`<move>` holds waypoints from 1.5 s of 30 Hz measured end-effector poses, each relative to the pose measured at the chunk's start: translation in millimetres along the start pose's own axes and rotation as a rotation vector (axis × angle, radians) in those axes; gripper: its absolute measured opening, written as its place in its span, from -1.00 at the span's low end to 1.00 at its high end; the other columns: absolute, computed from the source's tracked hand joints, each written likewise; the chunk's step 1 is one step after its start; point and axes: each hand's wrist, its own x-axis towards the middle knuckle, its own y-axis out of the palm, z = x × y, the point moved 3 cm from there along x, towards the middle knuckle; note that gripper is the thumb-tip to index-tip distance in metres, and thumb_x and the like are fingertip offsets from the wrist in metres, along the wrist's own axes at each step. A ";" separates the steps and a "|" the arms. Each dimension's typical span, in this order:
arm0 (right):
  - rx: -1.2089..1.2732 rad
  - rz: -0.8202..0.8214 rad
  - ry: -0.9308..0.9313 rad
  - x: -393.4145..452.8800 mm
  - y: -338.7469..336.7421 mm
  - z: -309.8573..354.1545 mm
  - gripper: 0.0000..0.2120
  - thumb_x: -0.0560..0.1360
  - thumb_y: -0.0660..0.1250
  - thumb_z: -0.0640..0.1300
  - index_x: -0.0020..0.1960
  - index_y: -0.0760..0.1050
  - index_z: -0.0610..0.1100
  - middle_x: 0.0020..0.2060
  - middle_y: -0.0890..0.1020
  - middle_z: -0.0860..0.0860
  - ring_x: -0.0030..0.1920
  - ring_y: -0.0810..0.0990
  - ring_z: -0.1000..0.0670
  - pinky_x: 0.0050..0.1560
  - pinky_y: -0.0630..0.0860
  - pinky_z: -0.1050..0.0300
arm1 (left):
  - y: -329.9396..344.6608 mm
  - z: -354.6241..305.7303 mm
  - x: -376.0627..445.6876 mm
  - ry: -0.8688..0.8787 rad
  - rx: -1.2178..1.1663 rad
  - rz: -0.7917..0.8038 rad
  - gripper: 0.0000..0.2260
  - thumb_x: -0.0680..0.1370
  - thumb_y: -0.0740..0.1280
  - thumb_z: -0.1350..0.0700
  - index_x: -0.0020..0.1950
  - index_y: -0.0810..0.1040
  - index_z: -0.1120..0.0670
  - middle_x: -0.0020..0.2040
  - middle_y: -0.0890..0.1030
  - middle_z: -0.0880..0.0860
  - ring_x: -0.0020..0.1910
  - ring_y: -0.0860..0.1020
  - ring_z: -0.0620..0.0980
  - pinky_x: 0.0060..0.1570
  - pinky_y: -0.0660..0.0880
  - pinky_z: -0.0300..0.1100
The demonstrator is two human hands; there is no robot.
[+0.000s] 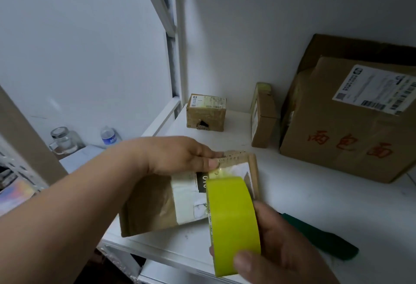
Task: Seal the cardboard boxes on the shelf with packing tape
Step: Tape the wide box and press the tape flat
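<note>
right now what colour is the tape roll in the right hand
Yellow-green tape roll, gripped by the right hand; head view.

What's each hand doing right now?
Left hand: fingers pressing the tape end onto the box.
Right hand: grips the tape roll.
</note>
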 end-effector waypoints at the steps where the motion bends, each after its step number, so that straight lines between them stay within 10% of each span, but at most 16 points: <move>1: 0.001 -0.017 -0.044 5.8 1.4 10.3 -0.49 0.27 0.52 0.28 0.20 0.50 0.37 0.13 0.68 0.10 0.16 0.65 0.02 0.09 0.60 0.10 | -4.1 -1.5 0.1 -0.004 -0.004 0.015 -0.50 0.54 0.22 -0.26 0.40 0.49 -0.06 0.29 0.52 -0.27 0.31 0.45 -0.23 0.47 0.26 -0.08; 9: -0.130 -0.419 -0.210 51.3 -10.6 33.8 -0.53 0.39 0.26 0.41 0.02 0.60 0.06 -0.13 0.65 -0.17 -0.17 0.63 -0.11 -0.20 0.51 0.29 | -11.5 -2.2 -6.9 -0.052 0.438 -0.622 -0.82 0.61 0.26 0.06 0.17 0.58 -0.09 0.12 0.64 -0.06 0.06 0.57 -0.02 0.04 0.51 -0.13; 13: -0.135 -0.505 -0.223 70.6 -16.9 38.4 -0.43 0.42 0.21 0.38 0.03 0.60 -0.10 -0.10 0.67 -0.21 -0.07 0.67 -0.23 -0.01 0.61 -0.03 | 7.7 22.6 -21.7 0.102 0.392 -0.294 -0.39 0.52 0.06 -0.26 0.57 0.04 -0.27 0.60 0.06 -0.20 0.57 0.06 -0.12 0.54 0.03 -0.03; 16: -0.115 -0.523 -0.181 85.0 -21.8 37.9 -0.38 0.41 0.21 0.46 0.08 0.62 -0.05 -0.03 0.71 -0.12 0.03 0.69 -0.15 0.17 0.56 -0.20 | 7.0 39.6 -17.2 -0.001 0.463 -0.215 0.00 0.25 0.07 -0.58 0.57 -0.25 -0.25 0.58 -0.22 -0.23 0.55 -0.27 -0.21 0.53 -0.30 -0.01; 24: -0.069 -0.392 -0.235 85.7 -22.2 38.1 -0.79 0.44 0.32 -0.07 0.02 0.61 -0.12 -0.17 0.71 -0.01 -0.14 0.67 0.05 -0.16 0.55 0.22 | -1.6 42.2 -6.7 -0.007 0.487 -0.317 -0.17 0.49 0.29 -0.34 0.60 -0.11 -0.21 0.60 -0.05 -0.23 0.57 0.00 -0.15 0.54 0.01 0.01; 33: -0.249 -0.508 -0.021 18.4 -20.0 6.7 -0.21 0.13 0.35 0.59 0.06 0.56 -0.01 -0.17 0.63 -0.22 -0.09 0.58 -0.35 0.03 0.48 -0.41 | -1.9 45.2 -4.5 -0.088 0.524 -0.295 -0.15 0.50 0.23 -0.37 0.60 -0.19 -0.16 0.60 -0.12 -0.22 0.58 -0.05 -0.14 0.53 -0.01 0.00; 40: -0.224 -0.479 0.252 -3.2 -17.5 -45.3 -0.65 0.26 0.29 0.34 -0.10 0.60 0.17 -0.17 0.68 -0.06 -0.11 0.65 -0.01 -0.09 0.51 0.26 | -0.6 41.7 -6.5 -0.102 0.545 -0.273 -0.15 0.50 0.20 -0.39 0.60 -0.20 -0.16 0.60 -0.09 -0.22 0.58 -0.01 -0.09 0.53 0.01 0.01; 45: -0.292 -0.508 0.269 -3.4 -16.2 -45.8 -0.52 0.26 0.30 0.36 -0.08 0.57 -0.01 -0.24 0.64 -0.13 -0.15 0.62 -0.12 0.00 0.52 -0.04 | -6.4 35.6 -6.7 -0.055 0.529 -0.302 -0.17 0.50 0.33 -0.28 0.61 -0.07 -0.12 0.60 0.05 -0.19 0.55 0.13 -0.07 0.49 0.12 -0.05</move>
